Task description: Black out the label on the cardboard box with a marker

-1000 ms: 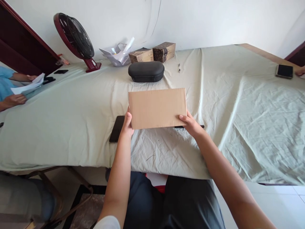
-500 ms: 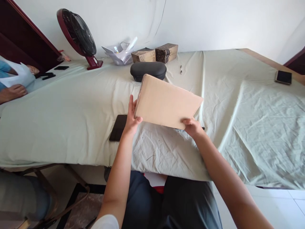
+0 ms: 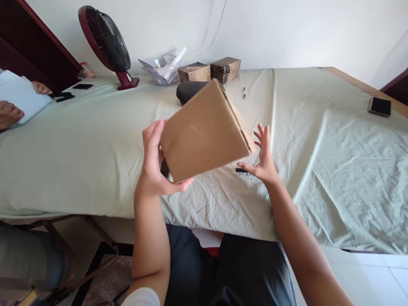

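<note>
A plain brown cardboard box is held up and tilted above the cloth-covered table. Gripping its left end is my left hand, thumb under the lower edge and fingers at the upper left side. My right hand is apart from the box, just off its right corner, with fingers spread and nothing in them. Behind the box, a black hard case is partly covered. A thin black object lies on the cloth by my right thumb. The dark tablet seen before is almost wholly hidden behind my left hand and the box.
At the back stand a fan, a plastic basket of items and two patterned boxes. A pen lies to their right. A dark phone-like device rests far right. Another person's hands hold white sheets at left.
The box has turned and come nearer, showing another face. My right hand has let go and spread its fingers; my left hand keeps its hold. The other person's white sheets have shifted.
</note>
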Demonstrator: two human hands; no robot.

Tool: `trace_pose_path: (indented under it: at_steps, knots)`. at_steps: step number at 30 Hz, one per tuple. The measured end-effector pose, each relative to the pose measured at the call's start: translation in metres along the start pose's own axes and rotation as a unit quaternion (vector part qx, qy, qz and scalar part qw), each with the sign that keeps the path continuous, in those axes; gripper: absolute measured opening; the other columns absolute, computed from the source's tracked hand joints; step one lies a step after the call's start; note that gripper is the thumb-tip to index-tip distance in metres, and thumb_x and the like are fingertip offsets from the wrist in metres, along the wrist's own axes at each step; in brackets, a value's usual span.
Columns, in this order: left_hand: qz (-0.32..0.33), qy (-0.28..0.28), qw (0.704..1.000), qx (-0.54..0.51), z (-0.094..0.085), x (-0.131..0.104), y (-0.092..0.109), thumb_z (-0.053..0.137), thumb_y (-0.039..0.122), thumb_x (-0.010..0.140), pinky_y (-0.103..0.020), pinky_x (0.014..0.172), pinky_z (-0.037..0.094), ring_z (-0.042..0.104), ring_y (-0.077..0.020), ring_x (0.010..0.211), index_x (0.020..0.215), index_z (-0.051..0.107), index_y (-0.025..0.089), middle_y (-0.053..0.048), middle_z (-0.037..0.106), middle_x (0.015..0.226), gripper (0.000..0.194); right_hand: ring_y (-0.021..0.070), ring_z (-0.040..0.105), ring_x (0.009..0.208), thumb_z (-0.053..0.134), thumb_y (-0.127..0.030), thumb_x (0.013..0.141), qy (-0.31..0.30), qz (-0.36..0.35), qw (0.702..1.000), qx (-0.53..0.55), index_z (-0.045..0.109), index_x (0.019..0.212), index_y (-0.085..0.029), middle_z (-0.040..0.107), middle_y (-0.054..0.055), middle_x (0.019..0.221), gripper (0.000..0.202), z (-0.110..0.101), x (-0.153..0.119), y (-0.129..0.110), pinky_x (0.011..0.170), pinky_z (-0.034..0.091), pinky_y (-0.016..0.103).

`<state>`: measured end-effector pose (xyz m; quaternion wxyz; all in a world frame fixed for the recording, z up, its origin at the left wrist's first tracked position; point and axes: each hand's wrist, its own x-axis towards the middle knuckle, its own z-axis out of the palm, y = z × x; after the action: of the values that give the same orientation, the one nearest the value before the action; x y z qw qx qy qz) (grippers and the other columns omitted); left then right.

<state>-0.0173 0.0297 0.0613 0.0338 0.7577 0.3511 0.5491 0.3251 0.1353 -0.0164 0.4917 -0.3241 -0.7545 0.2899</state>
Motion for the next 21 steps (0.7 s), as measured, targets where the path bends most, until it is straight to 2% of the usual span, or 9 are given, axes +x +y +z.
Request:
trace_pose_path:
  at_steps: [2,4,6,9,11,13,16,18,21]
  knots:
    - [0.028,-0.043,0.996,0.075,-0.001,0.002,0.013,0.107,0.052,0.058,-0.074,0.132,0.037,0.036,-0.0527,0.158,0.177,0.026,0.040,-0.013,0.035,0.169,0.144,0.0459,0.029,0.171,0.090,-0.077,0.070,0.014,0.032,0.998,0.048,0.010,0.178,-0.047,0.011,0.006,0.191,0.139,0.001,0.000,-0.003,0.132,0.033,0.075]
    - [0.065,-0.091,0.985,0.131,0.005,0.001,0.024,0.106,0.039,0.060,-0.076,0.127,0.044,0.039,-0.0534,0.158,0.178,0.023,0.039,-0.015,0.033,0.169,0.144,0.0455,0.039,0.166,0.083,-0.083,0.071,-0.002,0.104,0.983,0.153,0.015,0.177,-0.048,0.021,0.006,0.189,0.131,-0.001,0.002,-0.007,0.125,0.043,0.074]
    - [0.097,-0.124,0.972,0.176,0.016,-0.003,0.030,0.103,0.024,0.064,-0.075,0.124,0.050,0.045,-0.0510,0.155,0.175,0.030,0.039,-0.016,0.039,0.164,0.134,0.0464,0.054,0.156,0.070,-0.088,0.077,-0.052,0.204,0.937,0.280,0.029,0.173,-0.042,0.044,0.010,0.179,0.114,-0.006,0.004,-0.009,0.116,0.052,0.075]
    - [0.166,-0.132,0.952,0.222,0.038,-0.016,0.032,0.097,0.010,0.074,-0.064,0.123,0.058,0.057,-0.0396,0.145,0.161,0.052,0.043,-0.010,0.052,0.146,0.103,0.0483,0.067,0.141,0.051,-0.096,0.084,-0.119,0.315,0.857,0.389,0.058,0.156,-0.026,0.073,0.017,0.149,0.101,-0.012,0.006,-0.012,0.107,0.059,0.074]
    - [0.203,-0.137,0.944,0.222,0.050,-0.026,0.029,0.092,0.007,0.079,-0.057,0.126,0.057,0.060,-0.0331,0.141,0.154,0.060,0.045,-0.006,0.056,0.139,0.090,0.0478,0.070,0.137,0.054,-0.096,0.084,-0.123,0.345,0.841,0.398,0.068,0.143,-0.023,0.080,0.017,0.132,0.094,-0.012,0.006,-0.011,0.106,0.061,0.070]
    - [0.197,-0.159,0.948,0.193,0.056,-0.034,0.026,0.093,0.012,0.081,-0.058,0.130,0.053,0.057,-0.0333,0.145,0.159,0.055,0.046,-0.006,0.057,0.142,0.093,0.0469,0.072,0.133,0.067,-0.086,0.082,-0.109,0.357,0.844,0.385,0.073,0.132,-0.024,0.084,0.014,0.119,0.080,-0.007,0.005,-0.010,0.106,0.063,0.066]
    - [0.129,-0.189,0.967,0.111,0.058,-0.040,0.018,0.098,0.041,0.082,-0.068,0.128,0.050,0.044,-0.0431,0.159,0.176,0.029,0.042,-0.014,0.050,0.159,0.116,0.0448,0.076,0.124,0.078,-0.071,0.077,-0.081,0.367,0.848,0.374,0.076,0.115,-0.026,0.085,0.009,0.102,0.058,0.002,0.004,-0.007,0.101,0.066,0.061]
    - [0.102,-0.189,0.974,0.071,0.059,-0.042,0.012,0.093,0.055,0.085,-0.070,0.125,0.051,0.037,-0.0455,0.164,0.180,0.016,0.038,-0.019,0.043,0.168,0.123,0.0424,0.079,0.119,0.078,-0.066,0.078,-0.068,0.383,0.841,0.377,0.076,0.105,-0.027,0.084,0.006,0.094,0.048,0.006,0.004,-0.005,0.097,0.067,0.058]
    - [0.112,-0.171,0.977,0.060,0.065,-0.042,0.003,0.086,0.042,0.094,-0.064,0.124,0.054,0.044,-0.0399,0.162,0.180,0.018,0.033,-0.019,0.053,0.163,0.110,0.0405,0.079,0.119,0.072,-0.079,0.083,-0.081,0.407,0.826,0.383,0.076,0.108,-0.028,0.085,0.006,0.099,0.057,0.008,0.003,-0.005,0.098,0.067,0.056]
